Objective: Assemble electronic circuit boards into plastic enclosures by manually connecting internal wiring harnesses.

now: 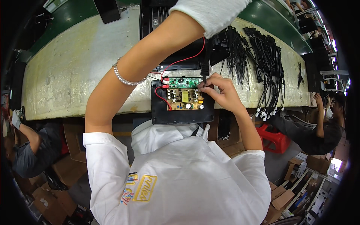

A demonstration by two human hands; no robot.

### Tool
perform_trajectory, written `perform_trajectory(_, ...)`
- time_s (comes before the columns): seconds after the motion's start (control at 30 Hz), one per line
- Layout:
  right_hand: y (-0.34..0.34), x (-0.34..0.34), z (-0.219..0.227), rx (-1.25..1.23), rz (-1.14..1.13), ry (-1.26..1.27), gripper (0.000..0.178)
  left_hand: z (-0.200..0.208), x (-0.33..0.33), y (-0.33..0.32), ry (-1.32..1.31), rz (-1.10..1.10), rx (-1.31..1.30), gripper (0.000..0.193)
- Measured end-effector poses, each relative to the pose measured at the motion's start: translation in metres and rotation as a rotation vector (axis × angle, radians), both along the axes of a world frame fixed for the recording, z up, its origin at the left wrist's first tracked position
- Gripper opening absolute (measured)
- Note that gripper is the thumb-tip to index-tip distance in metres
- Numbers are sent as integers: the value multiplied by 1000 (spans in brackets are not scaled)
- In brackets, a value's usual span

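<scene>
My left arm crosses over the bench from the left, a pale beaded bracelet round the forearm. A white knitted glove covers my left hand, whose fingers lie beyond the top edge. My right hand is bare, thumb and fingertips pinched on the end of a black cable beside the boards. Beneath it, a black plastic panel juts over the bench's near edge. On the panel sit a green circuit board and a tan power board. Red wires with red-and-white plugs join at their left side.
Bundles of black cables with white plugs lie to the right. A black housing stands behind the boards, partly under my left arm. A phone lies far left. Co-workers sit at both sides; a red stool is at right.
</scene>
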State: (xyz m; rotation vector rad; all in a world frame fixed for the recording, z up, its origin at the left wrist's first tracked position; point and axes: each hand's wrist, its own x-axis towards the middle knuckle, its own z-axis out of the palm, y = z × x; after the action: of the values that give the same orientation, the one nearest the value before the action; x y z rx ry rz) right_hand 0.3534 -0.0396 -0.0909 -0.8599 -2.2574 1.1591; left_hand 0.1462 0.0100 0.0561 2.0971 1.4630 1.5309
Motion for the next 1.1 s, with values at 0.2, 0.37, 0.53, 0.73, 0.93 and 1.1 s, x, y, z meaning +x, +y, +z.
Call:
perform_trajectory(0.2,-7,-1,-1,190,-90,13,8,-9,-1,0,-209,39,48,64)
perform_trajectory(0.37,-12,7,-13,262,-96,0,9,11,3,-35,-482,-39,-251,34)
perform_trajectory(0.53,-3,12,-16,250,16,68,14,11,-17,12,-215,257,-434,53)
perform_trajectory(0.73,83,64,9,539,-384,-111,11,-45,-19,-13,350,225,155,42)
perform_trajectory(0.93,117,59,-1,943,144,-472,24,-98,13,-88,83,-75,-205,18)
perform_trajectory(1.1,122,62,5,1118,349,-571,21,-140,11,-85,406,-88,-259,16)
